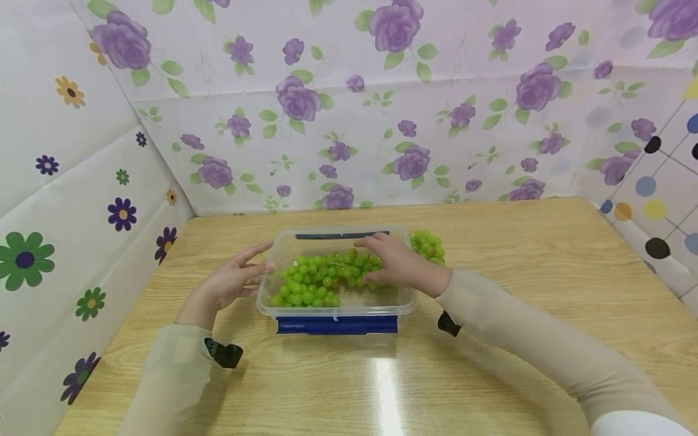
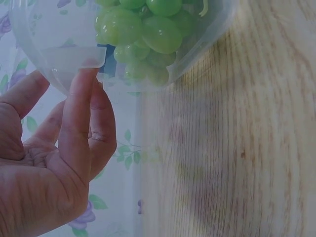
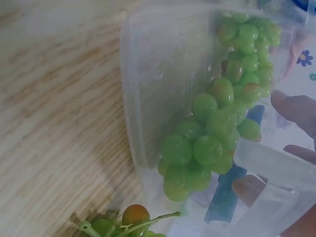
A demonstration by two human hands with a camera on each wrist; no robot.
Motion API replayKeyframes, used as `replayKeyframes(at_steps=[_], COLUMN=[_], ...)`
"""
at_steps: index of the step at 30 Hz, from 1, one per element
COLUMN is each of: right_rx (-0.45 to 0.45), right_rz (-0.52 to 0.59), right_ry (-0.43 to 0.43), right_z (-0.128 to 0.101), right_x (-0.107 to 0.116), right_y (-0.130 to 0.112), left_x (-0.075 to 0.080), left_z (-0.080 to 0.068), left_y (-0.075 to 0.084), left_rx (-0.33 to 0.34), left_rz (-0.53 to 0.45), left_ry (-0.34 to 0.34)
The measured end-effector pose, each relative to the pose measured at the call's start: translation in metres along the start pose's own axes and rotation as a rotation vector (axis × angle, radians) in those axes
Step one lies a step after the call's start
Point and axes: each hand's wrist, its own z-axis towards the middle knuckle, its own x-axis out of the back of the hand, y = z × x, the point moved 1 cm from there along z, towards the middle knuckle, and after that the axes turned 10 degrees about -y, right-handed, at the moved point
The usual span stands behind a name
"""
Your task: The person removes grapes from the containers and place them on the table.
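Note:
A clear plastic food container (image 1: 376,310) with blue clip latches stands on the table, open at the top. Inside it lie green grapes (image 1: 313,278), spread from the front left corner toward the right. My left hand (image 1: 226,284) is at the container's left end, its fingertips touching the wall near the rim. Reaching in from the right, my right hand (image 1: 400,260) hovers over the grapes, fingers loosely bent and spread, with nothing held between them. In the right wrist view, its fingers (image 3: 296,111) partly show beyond the container's rim.
Another bunch of green grapes (image 1: 428,245) lies on the table just right of the container, partly hidden by the right hand. The wooden table (image 1: 534,254) meets a flower-patterned covering (image 1: 338,121) at the back and patterned sheets at both sides.

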Motion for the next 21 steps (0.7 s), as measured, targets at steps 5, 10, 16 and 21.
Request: replayKeyframes(at_steps=[5, 10, 16, 21], right_rx=[-0.025, -0.031, -0.039, -0.067], right_rz=[-0.003, -0.03, -0.022, -0.002], right_ry=[-0.012, -0.031, -0.055, -0.077], right_z=[0.006, 0.012, 0.018, 0.023], right_x=[0.0, -0.001, -0.003, -0.005], right_y=[0.0, -0.001, -0.001, 0.0], left_x=[0.0, 0.001, -0.001, -0.001], left_z=[0.0, 0.002, 0.0, 0.0], left_y=[0.0, -0.002, -0.002, -0.001], left_rx=[0.003, 0.003, -0.011, -0.013], left_rz=[-0.001, -0.005, -0.017, -0.017], left_ry=[0.003, 0.006, 0.003, 0.004])
